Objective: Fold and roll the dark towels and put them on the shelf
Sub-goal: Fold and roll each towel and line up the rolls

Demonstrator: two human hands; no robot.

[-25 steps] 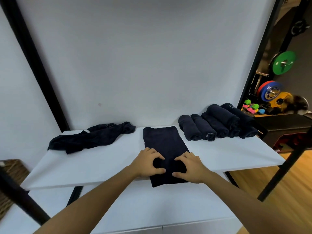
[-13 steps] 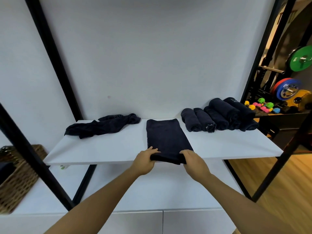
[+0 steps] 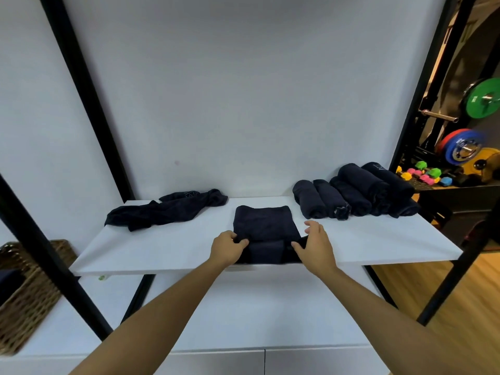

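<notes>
Hands work the near end of a folded dark towel (image 3: 265,226) at the white shelf (image 3: 378,239) edge: left hand (image 3: 228,249) pinching the started roll, right hand (image 3: 315,246) loosely spread alongside, apparently to keep it even. Rolled towels (image 3: 351,196) wait nearby.

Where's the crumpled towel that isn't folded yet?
The crumpled towel lies at the shelf's back left, left of the towel being rolled.

Half-rolled dark towel (image 3: 266,234) on shelf (image 3: 167,250)
</notes>
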